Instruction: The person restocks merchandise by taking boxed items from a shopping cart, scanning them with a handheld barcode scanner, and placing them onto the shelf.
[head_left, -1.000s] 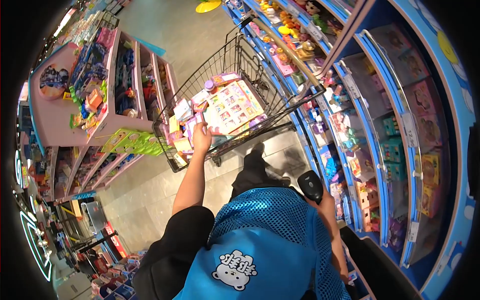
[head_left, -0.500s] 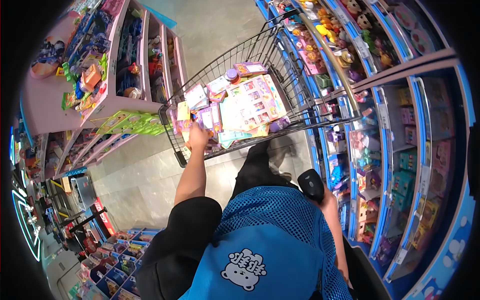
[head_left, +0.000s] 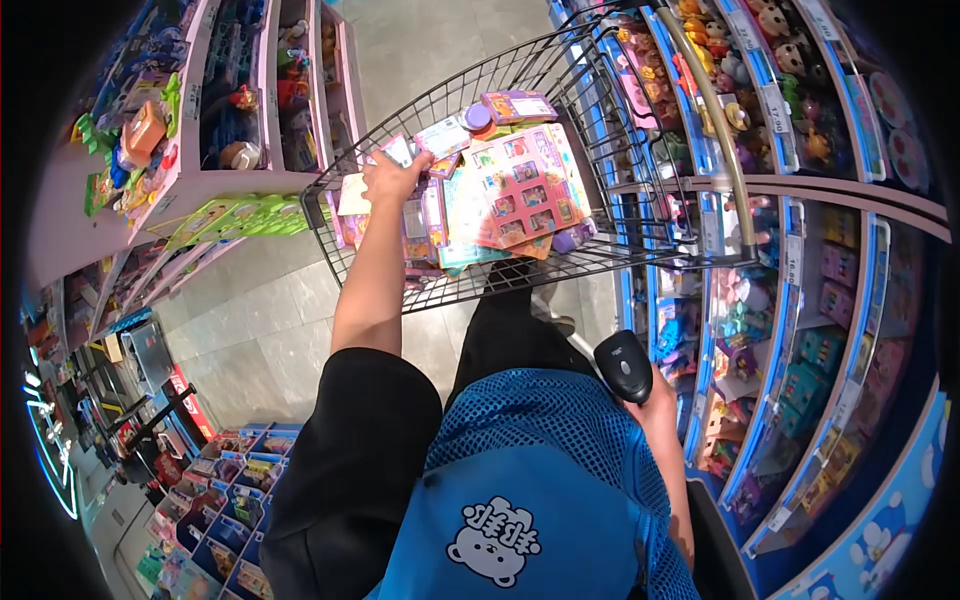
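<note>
My left hand (head_left: 392, 182) reaches over the left part of a wire shopping cart (head_left: 420, 302). Its fingers and thumb are spread, touching or just above a small white box (head_left: 395, 148); contact is hard to make out. Around it lie a pale yellow card (head_left: 352, 195), purple packages (head_left: 434, 212) and a white-labelled box (head_left: 442, 135). A purple-capped container (head_left: 476, 117) and a large pink sheet of small pictures (head_left: 520, 190) rest to the right. Near my waist, my right hand (head_left: 657, 402) is wrapped round a black barcode scanner (head_left: 624, 366).
Blue-edged shelves (head_left: 765, 260) of toys run along the right. A pink display unit (head_left: 230, 182) with toys stands at the left. Compartment bins (head_left: 225, 500) of small goods sit at the lower left. Tiled floor (head_left: 245, 330) shows below the cart.
My left hand has moved up and away from the cart's near left corner to the small boxes, its fingers spreading. The cart appears slightly higher in view. My right hand keeps hold of the barcode scanner.
</note>
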